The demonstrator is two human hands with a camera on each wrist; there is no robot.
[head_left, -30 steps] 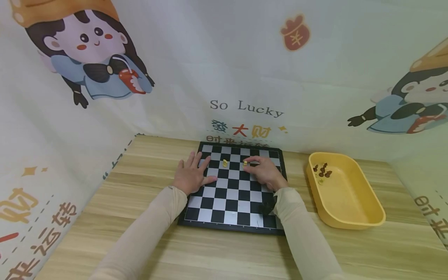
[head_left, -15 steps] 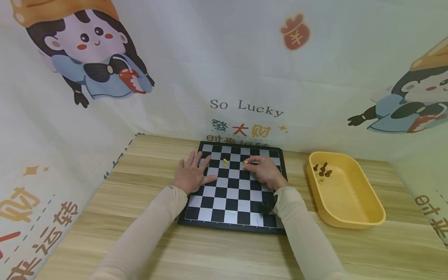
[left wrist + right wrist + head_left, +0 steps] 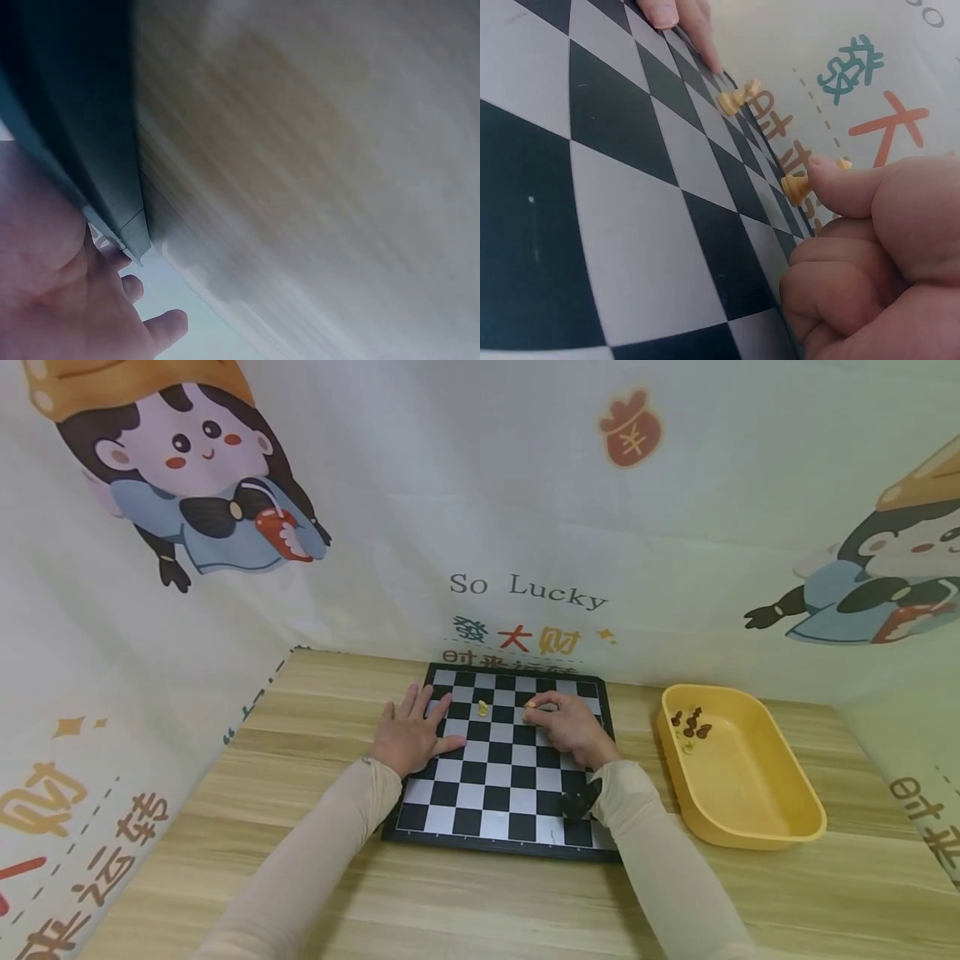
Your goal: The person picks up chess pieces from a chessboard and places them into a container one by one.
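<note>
A black-and-white chessboard (image 3: 496, 774) lies on the wooden table. My left hand (image 3: 408, 735) rests with spread fingers over its left edge; in the left wrist view, the left palm (image 3: 52, 277) is beside the board's dark side. Over the far right part of the board, my right hand (image 3: 573, 727) pinches a pale yellow chess piece (image 3: 796, 189) between thumb and fingers. The fingers partly cover that piece, and whether its base touches the board I cannot tell. A second yellow chess piece (image 3: 482, 708) stands on a far square between the two hands.
On the right of the table stands a yellow tray (image 3: 750, 843). Several dark brown chess pieces (image 3: 691, 725) and a few yellow ones (image 3: 687, 747) lie at its far left end. A printed cloth (image 3: 375, 527) hangs close behind the board.
My right hand has shifted slightly to the right, with the pinched chess piece moving along and tilting. The left hand and the other yellow piece stay in place.
</note>
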